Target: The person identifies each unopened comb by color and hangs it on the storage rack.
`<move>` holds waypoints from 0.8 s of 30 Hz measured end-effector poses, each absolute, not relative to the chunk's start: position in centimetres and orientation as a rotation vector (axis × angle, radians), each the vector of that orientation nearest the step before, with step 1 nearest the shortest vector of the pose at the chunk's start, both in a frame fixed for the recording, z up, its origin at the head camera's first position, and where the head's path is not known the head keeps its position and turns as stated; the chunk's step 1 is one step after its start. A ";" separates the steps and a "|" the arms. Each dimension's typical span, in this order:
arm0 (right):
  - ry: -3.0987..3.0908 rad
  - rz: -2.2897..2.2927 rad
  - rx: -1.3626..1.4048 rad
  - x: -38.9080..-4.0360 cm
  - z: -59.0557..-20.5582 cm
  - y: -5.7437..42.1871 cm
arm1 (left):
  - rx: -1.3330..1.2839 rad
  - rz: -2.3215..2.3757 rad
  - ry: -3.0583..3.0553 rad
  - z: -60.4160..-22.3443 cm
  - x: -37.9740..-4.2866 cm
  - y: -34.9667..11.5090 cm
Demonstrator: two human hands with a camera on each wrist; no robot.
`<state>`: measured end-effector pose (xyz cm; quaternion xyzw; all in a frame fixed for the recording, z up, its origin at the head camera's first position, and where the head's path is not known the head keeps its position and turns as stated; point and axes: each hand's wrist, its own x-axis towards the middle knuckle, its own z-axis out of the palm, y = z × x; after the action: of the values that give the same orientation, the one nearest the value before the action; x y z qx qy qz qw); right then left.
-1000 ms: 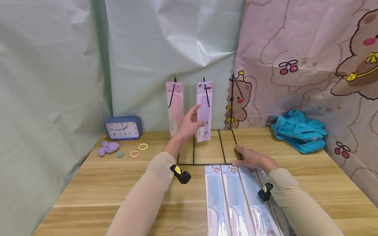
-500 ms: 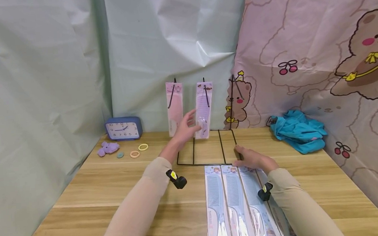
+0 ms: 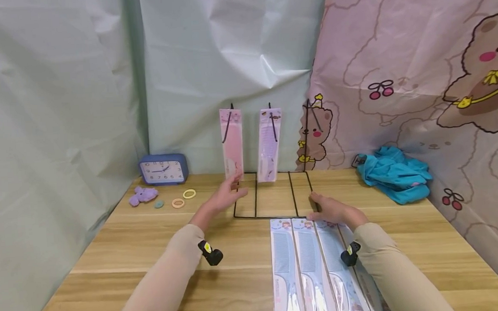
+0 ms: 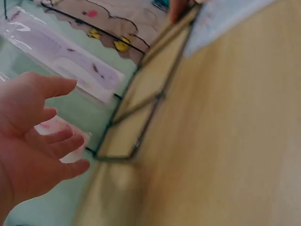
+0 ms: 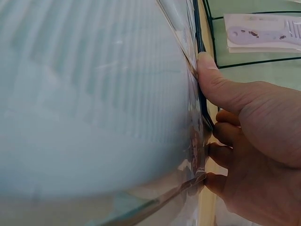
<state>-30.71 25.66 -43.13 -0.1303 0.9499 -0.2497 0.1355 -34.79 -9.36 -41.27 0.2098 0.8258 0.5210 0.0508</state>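
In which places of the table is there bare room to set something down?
The table has bare patches between the purple toy and left sleeve, and between the blue cloth and right sleeve. Its middle is crowded: packaged combs in front; behind them, the wire rack, held by the right hand.

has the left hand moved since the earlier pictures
Yes. Judged against the blue clock in the head view, the left hand has moved left and lower in the picture, away from the purple comb.
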 end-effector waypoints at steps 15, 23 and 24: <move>2.751 -0.742 -0.389 -30.6 -43.2 25.8 | 0.746 0.991 2.751 -43.8 -33.4 -9.2; 2.755 -0.738 -0.382 -30.6 -43.0 25.7 | 0.840 0.777 2.810 -44.0 -33.2 -8.9; 2.755 -0.733 -0.383 -30.6 -43.0 25.7 | 0.863 0.731 2.818 -44.1 -33.2 -8.9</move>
<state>-30.59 25.70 -43.00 -0.1319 0.9493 -0.2528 0.1323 -33.25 -8.85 -44.12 0.2837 0.9268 0.2405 0.0525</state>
